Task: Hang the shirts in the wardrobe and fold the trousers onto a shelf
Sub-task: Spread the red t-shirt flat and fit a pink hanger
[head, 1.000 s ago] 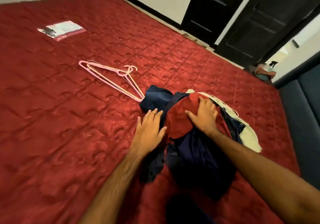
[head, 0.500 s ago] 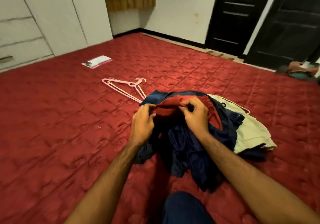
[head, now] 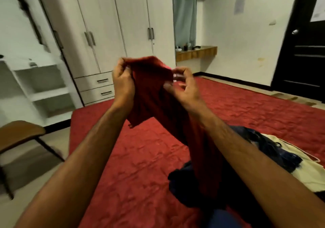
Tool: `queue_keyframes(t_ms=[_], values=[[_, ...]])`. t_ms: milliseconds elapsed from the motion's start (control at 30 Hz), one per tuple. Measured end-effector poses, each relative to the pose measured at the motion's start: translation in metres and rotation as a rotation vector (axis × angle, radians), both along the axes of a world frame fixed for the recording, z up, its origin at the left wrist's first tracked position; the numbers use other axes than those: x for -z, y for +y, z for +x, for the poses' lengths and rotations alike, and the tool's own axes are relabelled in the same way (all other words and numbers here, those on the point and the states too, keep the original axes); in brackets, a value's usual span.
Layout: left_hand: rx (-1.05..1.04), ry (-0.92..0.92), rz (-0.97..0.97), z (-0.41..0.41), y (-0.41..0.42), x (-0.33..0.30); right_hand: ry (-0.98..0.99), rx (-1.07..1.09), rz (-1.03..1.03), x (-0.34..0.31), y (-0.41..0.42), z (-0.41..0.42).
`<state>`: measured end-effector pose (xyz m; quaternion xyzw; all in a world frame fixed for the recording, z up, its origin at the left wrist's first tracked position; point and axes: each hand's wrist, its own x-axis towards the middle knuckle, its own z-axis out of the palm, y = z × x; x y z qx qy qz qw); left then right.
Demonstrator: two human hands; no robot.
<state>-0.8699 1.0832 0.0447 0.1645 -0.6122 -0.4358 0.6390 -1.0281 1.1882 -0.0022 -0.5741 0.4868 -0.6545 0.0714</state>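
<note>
A dark red garment (head: 154, 94) is held up in the air above the bed (head: 140, 157), at about the height of the wardrobe drawers behind it. Its top edge is bunched between the two hands and the rest hangs down in a long fold whose lower end reaches the pile of clothes (head: 263, 150) on the bed. Whether it is a shirt or trousers cannot be told from here. The left hand (head: 122, 81) is clenched around the upper left edge of the cloth, fingers curled in tight. The right hand (head: 184, 88) pinches the upper right edge with its fingers half curled; this hand is blurred. The pile under the right forearm holds dark navy pieces and a cream one, lying on the red quilted cover. Beyond the hands stands the white wardrobe (head: 109, 25), its doors shut, with two drawers at the bottom. To the left are open white shelves (head: 44, 86) and a brown chair (head: 19, 132) on the floor. A black door (head: 302, 51) is at the far right
</note>
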Motion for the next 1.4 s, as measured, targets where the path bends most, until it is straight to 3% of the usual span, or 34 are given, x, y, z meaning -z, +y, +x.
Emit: queue_keyframes(t_ms=[100, 200, 267, 367, 467, 600, 667, 733, 767, 833, 967, 1067, 1133, 1233, 1300, 1400], values=[[-0.149, 0.062, 0.08, 0.046, -0.013, -0.029, -0.011, -0.236, 0.46, 0.066, -0.017, 0.019], [-0.217, -0.105, 0.053, 0.084, -0.01, -0.025, -0.029, -0.451, 0.744, 0.138, -0.019, 0.06], [-0.273, -0.215, 0.023, 0.116, -0.013, -0.011, -0.112, -0.386, 0.707, 0.151, -0.024, 0.078], [-0.395, -0.242, 0.075, 0.178, -0.034, 0.004, -0.216, -0.258, 0.553, 0.124, -0.035, 0.078], [-0.539, -0.291, 0.143, 0.233, -0.055, 0.015, -0.417, -0.358, 0.514, 0.075, -0.038, 0.057], [-0.677, -0.451, 0.153, 0.268, -0.074, 0.039, -0.234, -0.583, 0.673, 0.022, -0.029, 0.039], [-0.759, -0.64, 0.161, 0.277, -0.079, 0.064, -0.19, -0.698, 0.784, 0.017, -0.025, 0.035], [-0.802, -0.95, 0.134, 0.279, -0.076, 0.099, -0.2, -0.752, 0.823, 0.031, -0.024, 0.036], [-0.761, -1.055, 0.119, 0.276, -0.07, 0.115, -0.224, -0.741, 0.814, 0.041, -0.024, 0.041], [-0.547, -1.081, 0.116, 0.26, -0.05, 0.14, -0.306, -0.663, 0.783, 0.065, -0.028, 0.057], [0.19, -0.884, 0.467, 0.2, 0.015, 0.158, -0.35, -0.628, 0.791, 0.1, -0.03, 0.096], [0.531, -0.673, 0.708, 0.168, 0.044, 0.165, -0.332, -0.871, 0.817, 0.108, -0.011, 0.132], [0.53, -0.49, 0.747, 0.162, 0.053, 0.167, -0.336, -1.064, 0.83, 0.111, -0.001, 0.145], [0.418, -0.376, 0.615, 0.169, 0.044, 0.168, -0.27, -1.241, 0.85, 0.113, 0.002, 0.132], [0.391, -0.39, 0.573, 0.175, 0.036, 0.161, -0.261, -1.105, 0.785, 0.114, -0.004, 0.118], [0.405, -0.411, 0.548, 0.184, 0.036, 0.135, -0.265, -0.682, 0.533, 0.116, -0.017, 0.106]])
